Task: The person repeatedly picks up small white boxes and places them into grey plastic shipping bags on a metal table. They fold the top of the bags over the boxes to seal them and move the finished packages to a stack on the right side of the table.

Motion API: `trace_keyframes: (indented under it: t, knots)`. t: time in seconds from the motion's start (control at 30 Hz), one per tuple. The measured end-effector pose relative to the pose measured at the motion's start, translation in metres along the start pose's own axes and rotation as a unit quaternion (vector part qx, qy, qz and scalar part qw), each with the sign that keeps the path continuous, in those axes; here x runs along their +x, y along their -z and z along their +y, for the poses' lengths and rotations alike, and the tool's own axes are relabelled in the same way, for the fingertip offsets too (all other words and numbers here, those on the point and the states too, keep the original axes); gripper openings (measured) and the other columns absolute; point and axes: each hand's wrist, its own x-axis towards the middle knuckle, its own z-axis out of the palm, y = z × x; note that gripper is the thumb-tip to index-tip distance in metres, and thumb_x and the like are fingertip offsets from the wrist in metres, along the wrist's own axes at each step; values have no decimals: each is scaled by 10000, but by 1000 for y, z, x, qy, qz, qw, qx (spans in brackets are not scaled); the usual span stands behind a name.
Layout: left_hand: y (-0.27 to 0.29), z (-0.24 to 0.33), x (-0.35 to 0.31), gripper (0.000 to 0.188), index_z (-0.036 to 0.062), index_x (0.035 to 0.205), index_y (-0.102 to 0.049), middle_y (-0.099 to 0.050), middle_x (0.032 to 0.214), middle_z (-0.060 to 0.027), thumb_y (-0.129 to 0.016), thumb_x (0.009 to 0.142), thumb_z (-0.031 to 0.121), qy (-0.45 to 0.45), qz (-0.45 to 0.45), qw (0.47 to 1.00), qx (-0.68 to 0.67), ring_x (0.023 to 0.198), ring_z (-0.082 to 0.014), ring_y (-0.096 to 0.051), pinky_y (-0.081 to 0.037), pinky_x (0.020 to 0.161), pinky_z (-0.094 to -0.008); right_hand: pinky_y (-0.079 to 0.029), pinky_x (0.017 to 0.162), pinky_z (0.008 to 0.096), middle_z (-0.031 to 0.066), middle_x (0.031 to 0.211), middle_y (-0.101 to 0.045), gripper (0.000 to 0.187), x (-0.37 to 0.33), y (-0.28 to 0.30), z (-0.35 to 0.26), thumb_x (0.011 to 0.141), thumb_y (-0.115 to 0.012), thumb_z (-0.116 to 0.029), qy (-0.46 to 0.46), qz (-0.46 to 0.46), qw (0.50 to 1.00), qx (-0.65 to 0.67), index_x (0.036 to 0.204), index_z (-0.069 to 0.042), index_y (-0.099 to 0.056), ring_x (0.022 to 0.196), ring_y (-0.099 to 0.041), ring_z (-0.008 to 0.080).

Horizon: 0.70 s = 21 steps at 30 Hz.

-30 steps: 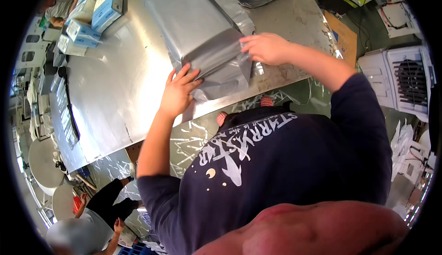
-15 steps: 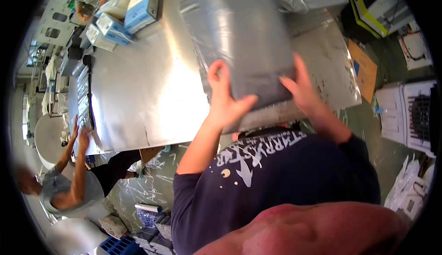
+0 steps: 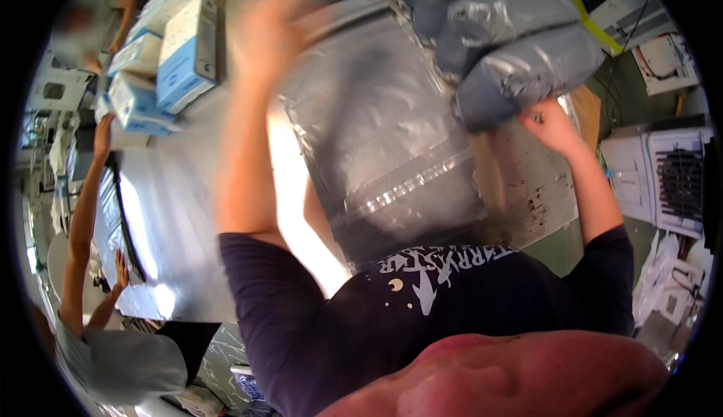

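At the right of the table lies a bulging grey plastic-wrapped package [image 3: 531, 74]. My right hand [image 3: 553, 125] is at its near end with the fingers curled against the underside, partly hidden by it. Flat grey plastic mailing bags [image 3: 376, 108] lie in front of my body, the top one with a shiny strip across its near end. My left hand [image 3: 282, 29] is stretched forward above the far left edge of these bags. Motion smears its fingers, and nothing can be made out in them.
More filled grey packages [image 3: 512, 14] lie beyond the one at my right hand. Blue-and-white boxes [image 3: 187, 55] stand at the far left of the metal table [image 3: 188, 183]. A co-worker's arms [image 3: 81, 213] reach over the table's left side; another person is farther back.
The grey package has gone from between my hands to the row at the right, uncovering the flat bags. My left hand has let go and moved forward and left; the right has moved right.
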Motion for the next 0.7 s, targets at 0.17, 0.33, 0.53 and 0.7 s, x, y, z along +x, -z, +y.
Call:
trace_keyframes:
  t: [0.17, 0.33, 0.53, 0.7]
  knots:
    - [56, -243, -126, 893, 237, 1439, -239, -234, 1494, -101, -688, 716, 504, 423, -267, 763, 410, 1373, -310, -199, -243, 1009, -610, -472, 791, 380, 139, 936, -622, 300, 11, 2, -48, 726, -705, -247, 79, -216, 956, -184, 940, -44, -653, 912, -592, 317]
    - [52, -184, -193, 637, 229, 1260, -518, -553, 1216, -10, -684, 708, 500, 317, -83, 843, 427, 1089, -278, -494, -349, 874, -496, -338, 986, 458, 142, 1337, -438, 519, 39, -60, -166, 786, -656, -336, 327, -126, 935, -59, 1238, -120, -519, 1245, -393, 340]
    - [123, 42, -249, 615, 116, 1146, -619, -602, 1045, -94, -738, 638, 440, 222, -184, 937, 196, 934, -302, -542, -438, 830, -402, -180, 1066, 558, 117, 1451, -293, 625, 4, -146, -158, 823, -580, -443, 224, -88, 964, -110, 1358, -170, -405, 1366, -208, 321]
    - [183, 35, -360, 614, -15, 1261, -491, -538, 1227, -177, -618, 842, 416, 341, -29, 937, 68, 1118, -289, -517, -423, 925, -364, -219, 1066, 521, 202, 1419, -316, 676, 0, -127, -231, 834, -549, -490, 274, 5, 960, -59, 1349, -80, -396, 1354, -207, 381]
